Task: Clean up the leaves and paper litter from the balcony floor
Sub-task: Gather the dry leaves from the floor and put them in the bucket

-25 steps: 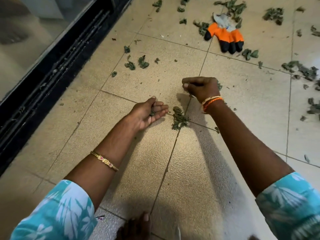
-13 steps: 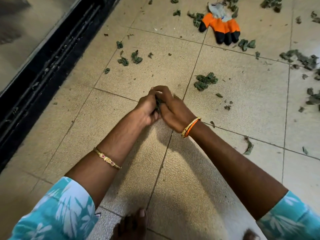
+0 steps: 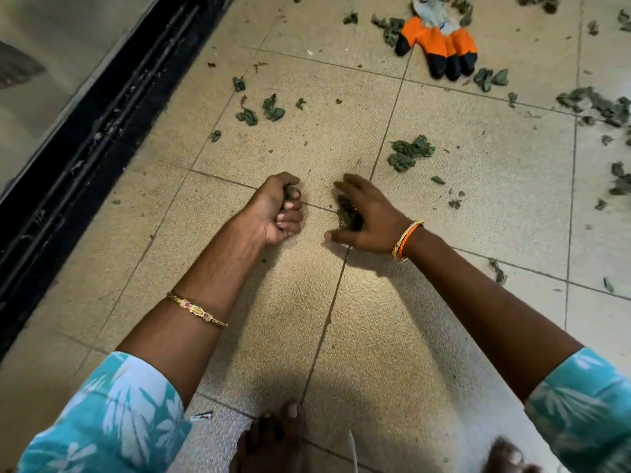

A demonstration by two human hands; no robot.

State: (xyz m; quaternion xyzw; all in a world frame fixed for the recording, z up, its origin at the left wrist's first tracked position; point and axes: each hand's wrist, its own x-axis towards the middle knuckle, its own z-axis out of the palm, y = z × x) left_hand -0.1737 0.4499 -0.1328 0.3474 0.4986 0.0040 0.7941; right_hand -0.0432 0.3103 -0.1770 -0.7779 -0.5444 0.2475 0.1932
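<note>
Dry green leaves lie scattered over the beige tiled balcony floor (image 3: 307,319). My left hand (image 3: 278,213) is a closed fist low over the floor, with a bit of green leaf showing between thumb and fingers. My right hand (image 3: 368,216) is just to its right, fingers spread and curled over a small clump of leaves (image 3: 348,213) that rests on the tile. A bigger leaf pile (image 3: 408,153) lies beyond my right hand. More leaves (image 3: 269,109) sit further off to the left, and a long cluster (image 3: 601,105) is at the right edge.
An orange and black work glove (image 3: 440,46) lies at the top right among leaves. A black sliding door track (image 3: 88,148) with glass behind runs along the left. My bare feet (image 3: 273,438) are at the bottom edge, with a small scrap of paper (image 3: 201,417) beside them.
My hands were pressed together over the leaves half a second ago. They have parted: the left closed into a fist on leaves, the right spread over a clump on the tile.
</note>
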